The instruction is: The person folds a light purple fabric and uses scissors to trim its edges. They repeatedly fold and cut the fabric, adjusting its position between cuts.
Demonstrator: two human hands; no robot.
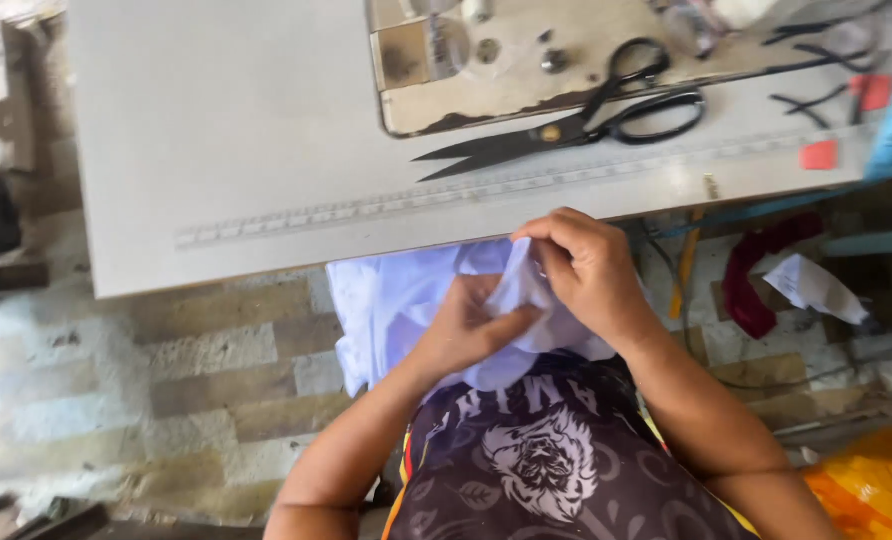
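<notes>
A: Status?
B: White cloth (396,300) in lap, below table (216,150) edge. Left hand (471,330) pinches a fold; right hand (581,265) grips the top edge.
A: Tips?
B: I'd keep the fold taut, fingers close together. Scissors (576,125) lie on table, untouched.

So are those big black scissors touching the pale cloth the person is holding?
Apart. The head view shows the scissors lying up on the table, while both hands hold the pale cloth below the table's near edge.
</notes>
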